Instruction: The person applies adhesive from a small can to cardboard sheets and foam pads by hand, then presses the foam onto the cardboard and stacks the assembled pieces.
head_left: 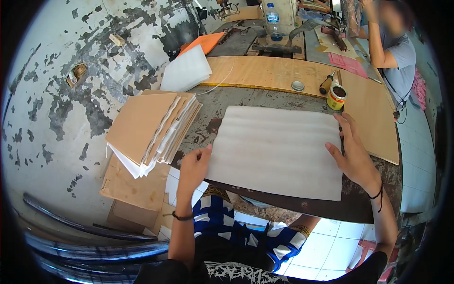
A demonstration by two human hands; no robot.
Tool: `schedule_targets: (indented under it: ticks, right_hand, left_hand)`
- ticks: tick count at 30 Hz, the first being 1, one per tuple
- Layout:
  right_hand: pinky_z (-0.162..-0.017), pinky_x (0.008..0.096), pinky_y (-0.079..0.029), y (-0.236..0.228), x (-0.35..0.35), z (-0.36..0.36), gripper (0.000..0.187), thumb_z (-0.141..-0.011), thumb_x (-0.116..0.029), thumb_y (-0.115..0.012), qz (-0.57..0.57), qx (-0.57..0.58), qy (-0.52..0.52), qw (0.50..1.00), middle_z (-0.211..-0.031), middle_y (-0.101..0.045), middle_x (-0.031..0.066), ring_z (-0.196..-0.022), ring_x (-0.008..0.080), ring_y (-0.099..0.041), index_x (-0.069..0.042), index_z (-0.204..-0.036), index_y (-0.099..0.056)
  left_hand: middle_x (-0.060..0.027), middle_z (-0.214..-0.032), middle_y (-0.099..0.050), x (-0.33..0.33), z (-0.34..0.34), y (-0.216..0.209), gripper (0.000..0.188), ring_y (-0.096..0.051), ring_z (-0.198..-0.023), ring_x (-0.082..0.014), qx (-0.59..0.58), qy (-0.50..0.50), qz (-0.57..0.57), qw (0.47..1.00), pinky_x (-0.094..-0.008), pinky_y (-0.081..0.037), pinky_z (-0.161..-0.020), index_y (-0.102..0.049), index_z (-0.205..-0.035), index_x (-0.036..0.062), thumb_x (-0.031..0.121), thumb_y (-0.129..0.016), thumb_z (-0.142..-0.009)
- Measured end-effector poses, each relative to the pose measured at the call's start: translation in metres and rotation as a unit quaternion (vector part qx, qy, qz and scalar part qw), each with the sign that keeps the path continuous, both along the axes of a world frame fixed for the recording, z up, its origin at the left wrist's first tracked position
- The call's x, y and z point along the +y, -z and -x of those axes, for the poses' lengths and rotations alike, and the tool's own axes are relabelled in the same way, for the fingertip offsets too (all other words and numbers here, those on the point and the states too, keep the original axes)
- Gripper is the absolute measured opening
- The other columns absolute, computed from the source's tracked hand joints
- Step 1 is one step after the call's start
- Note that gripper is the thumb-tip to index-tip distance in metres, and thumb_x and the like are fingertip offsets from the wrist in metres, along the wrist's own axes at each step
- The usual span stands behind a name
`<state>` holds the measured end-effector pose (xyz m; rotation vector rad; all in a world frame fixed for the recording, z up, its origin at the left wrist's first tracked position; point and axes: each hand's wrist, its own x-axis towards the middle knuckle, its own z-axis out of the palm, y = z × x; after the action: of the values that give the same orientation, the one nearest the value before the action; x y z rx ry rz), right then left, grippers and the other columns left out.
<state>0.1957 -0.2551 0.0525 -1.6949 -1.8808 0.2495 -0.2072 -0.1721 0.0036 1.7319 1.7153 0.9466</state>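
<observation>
A white foam sheet lies flat across the worktable in front of me, its near edge reaching the table's front. At its left edge is my left hand, closed, with the thumb against the sheet's border and the other fingers curled mostly out of sight. Along the right edge rests my right hand. Its fingers are stretched out and apart, fingertips at the far right corner and thumb over the sheet's side. Left of the sheet stands a stack of brown cardboard pieces with white layers between them.
Beyond the sheet are a yellow can, a screwdriver, a round metal lid and a long wooden board. More white foam leans at the back left. A water bottle stands farther off. Another person sits at the far right.
</observation>
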Motion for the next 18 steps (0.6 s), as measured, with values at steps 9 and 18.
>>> schedule_targets:
  ticks: [9,18]
  right_hand:
    - [-0.099,0.0469,-0.048,0.0,0.017,-0.009,0.059,-0.094,-0.016,-0.067,-0.097,-0.051,-0.029,0.994,-0.139,-0.047,0.0231,-0.121,0.0436,-0.054,-0.004,-0.145,-0.04]
    - [-0.097,0.0441,-0.049,0.001,0.026,-0.041,0.047,-0.093,-0.014,-0.067,-0.144,-0.141,-0.049,0.978,-0.129,-0.056,0.017,-0.114,0.0373,-0.059,-0.003,-0.135,-0.049]
  left_hand:
    - [-0.0059,-0.093,-0.07,0.068,0.014,-0.033,0.046,-0.067,-0.079,-0.0096,-0.172,0.159,0.261,0.936,-0.0236,-0.053,-0.067,-0.061,-0.12,0.0029,0.044,-0.054,-0.102]
    - [-0.0132,-0.124,-0.064,0.043,-0.005,-0.059,0.044,-0.067,-0.108,-0.0185,-0.354,0.218,0.213,0.884,-0.0316,-0.056,-0.093,-0.048,-0.137,0.001,0.013,-0.064,-0.097]
